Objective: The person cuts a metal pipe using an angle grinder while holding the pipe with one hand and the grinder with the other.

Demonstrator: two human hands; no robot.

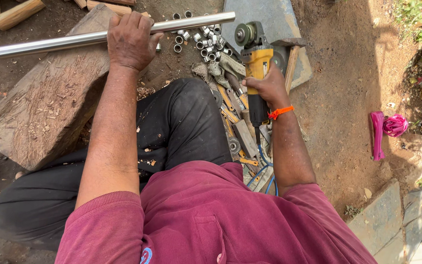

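Your left hand point(130, 41) is clamped over the steel pipe point(64, 40) at 11 o'clock, on the wooden slab point(45, 107). Cut rings point(206, 39) at 12. Your right hand point(269, 88) grips the yellow angle grinder point(256, 63), 1 o'clock.

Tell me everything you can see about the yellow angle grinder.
The angle grinder has a yellow body, a grey metal head carrying a round disc at its far end, and a black rear handle with a cable trailing back. It lies pointing away from the person, over a heap of tools on the ground. The right hand wraps its handle; an orange band circles that wrist. The disc sits just below the steel tube's end.
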